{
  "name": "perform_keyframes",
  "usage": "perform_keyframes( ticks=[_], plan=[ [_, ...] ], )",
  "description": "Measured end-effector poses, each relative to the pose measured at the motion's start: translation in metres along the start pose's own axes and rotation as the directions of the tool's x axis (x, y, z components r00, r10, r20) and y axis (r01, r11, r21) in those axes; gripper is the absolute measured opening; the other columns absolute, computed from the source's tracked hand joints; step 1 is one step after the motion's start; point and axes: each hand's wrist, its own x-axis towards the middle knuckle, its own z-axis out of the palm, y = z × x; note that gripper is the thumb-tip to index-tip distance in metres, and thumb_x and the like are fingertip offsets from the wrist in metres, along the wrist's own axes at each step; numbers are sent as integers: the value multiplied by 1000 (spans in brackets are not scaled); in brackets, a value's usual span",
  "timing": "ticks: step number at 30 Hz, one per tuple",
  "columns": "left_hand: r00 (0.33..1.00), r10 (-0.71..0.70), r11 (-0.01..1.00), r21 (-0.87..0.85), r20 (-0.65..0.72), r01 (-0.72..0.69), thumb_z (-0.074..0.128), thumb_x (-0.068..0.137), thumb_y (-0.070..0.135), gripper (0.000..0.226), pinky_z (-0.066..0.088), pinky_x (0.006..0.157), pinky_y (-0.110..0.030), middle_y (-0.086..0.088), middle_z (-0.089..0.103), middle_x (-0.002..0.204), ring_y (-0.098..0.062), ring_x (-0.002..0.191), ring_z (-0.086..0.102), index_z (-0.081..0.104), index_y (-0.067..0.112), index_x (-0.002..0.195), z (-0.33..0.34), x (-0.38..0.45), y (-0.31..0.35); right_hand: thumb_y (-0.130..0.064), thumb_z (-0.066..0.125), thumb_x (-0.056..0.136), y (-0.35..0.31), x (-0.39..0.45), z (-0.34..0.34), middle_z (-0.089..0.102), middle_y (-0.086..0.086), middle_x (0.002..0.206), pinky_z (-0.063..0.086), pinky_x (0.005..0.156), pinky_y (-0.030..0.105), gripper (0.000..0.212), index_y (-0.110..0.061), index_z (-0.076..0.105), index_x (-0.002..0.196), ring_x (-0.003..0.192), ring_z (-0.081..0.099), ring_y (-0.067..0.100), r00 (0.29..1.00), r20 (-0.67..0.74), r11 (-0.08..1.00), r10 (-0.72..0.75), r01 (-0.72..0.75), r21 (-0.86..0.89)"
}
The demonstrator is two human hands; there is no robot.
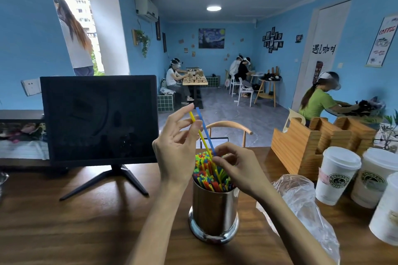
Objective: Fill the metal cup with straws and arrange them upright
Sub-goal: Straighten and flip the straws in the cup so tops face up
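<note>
Now, at frame centre, my left hand [175, 146] pinches the tops of a yellow straw [201, 135] and a blue straw [205, 130] while my right hand [233, 166] grips them lower, over the nearly full cup [214, 211], so next I'd slide both down and straighten them.
</note>
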Motion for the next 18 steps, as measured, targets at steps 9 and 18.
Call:
perform_keyframes(
  ticks=[9,18],
  plan=[
    [957,-196,962,-231,-212,146,75,88,3,29,59,67,-32,-4,74,77,-26,81,76,49,17,86,-6,-2,-6,-13,73,92,1,7,2,75,14,90,57,66,22,17,-6,62,103,76,76,16,975,-54,906,217,-181,382],
    [937,-292,944,218,192,249,86,78,17,29,59,81,-52,2,74,84,-11,88,74,59,28,78,-1,-25,-41,-12,62,99,-14,24,-2,77,11,97,63,80,36,19,-1,67,113,90,75,30,986,-86,830,144,-73,553]
  ],
)
